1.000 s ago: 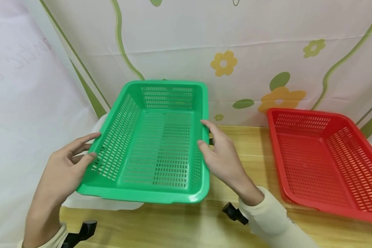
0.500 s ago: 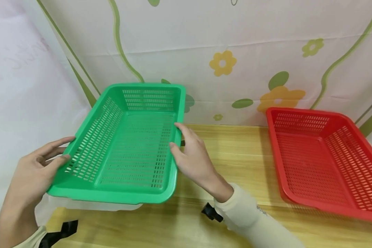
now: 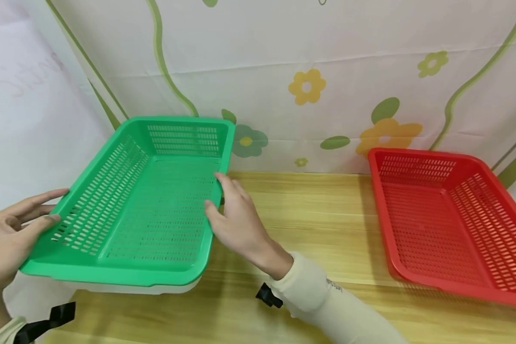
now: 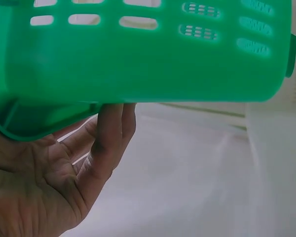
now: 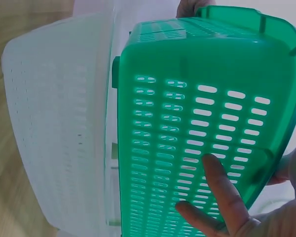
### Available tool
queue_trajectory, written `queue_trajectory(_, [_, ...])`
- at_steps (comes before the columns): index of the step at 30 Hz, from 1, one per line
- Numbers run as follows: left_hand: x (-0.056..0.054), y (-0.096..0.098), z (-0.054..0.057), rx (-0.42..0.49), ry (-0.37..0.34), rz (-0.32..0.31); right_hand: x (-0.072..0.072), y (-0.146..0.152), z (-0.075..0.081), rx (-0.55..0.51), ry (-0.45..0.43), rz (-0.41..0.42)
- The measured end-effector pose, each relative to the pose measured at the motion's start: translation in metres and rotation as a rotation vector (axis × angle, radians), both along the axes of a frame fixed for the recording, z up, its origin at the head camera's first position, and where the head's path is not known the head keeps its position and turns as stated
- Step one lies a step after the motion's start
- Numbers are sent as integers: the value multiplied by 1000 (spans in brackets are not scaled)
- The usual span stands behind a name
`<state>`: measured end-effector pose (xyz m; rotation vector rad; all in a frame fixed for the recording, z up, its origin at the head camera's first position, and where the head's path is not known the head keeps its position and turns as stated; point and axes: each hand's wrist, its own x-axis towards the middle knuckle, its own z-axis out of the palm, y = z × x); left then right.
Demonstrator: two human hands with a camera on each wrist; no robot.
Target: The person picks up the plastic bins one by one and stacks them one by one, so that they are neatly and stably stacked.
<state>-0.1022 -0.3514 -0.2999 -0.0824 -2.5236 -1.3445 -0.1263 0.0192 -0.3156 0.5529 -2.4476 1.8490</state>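
A green plastic basket with slotted walls is held between my two hands at the left of the head view. My left hand holds its left rim, thumb on top and fingers below. At the right rim my right hand grips with the thumb over the edge; in the right wrist view, fingers lie against the slotted outer wall. Under the green basket is a white basket, mostly hidden in the head view; a narrow gap between the two shows in the right wrist view. The green basket holds nothing.
A red slotted basket stands on the wooden table at the right. Behind the table hangs a white cloth printed with flowers, and another white sheet hangs at the left.
Both hands have carried the green basket leftward, over the white basket. The red basket has stayed put.
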Motion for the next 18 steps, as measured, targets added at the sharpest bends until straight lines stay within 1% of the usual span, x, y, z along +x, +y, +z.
queue_trajectory(3, [-1, -5, 2, 16, 8, -20, -1, -6, -2, -19, -4, 13])
queue_trajectory(6, [-5, -9, -1, 37, 10, -29, -3, -10, -5, -31, -15, 23])
queue_trajectory(9, [-7, -12, -3, 36, 4, -28, -4, -14, -6, -26, -31, 16])
queue_trajectory(14, [-9, -21, -10, -3, -23, -7, -5, -19, -8, 35, -28, -14])
queue_trajectory(18, [-13, -28, -15, -40, -36, 12, -6, -22, -9, 51, -27, -19])
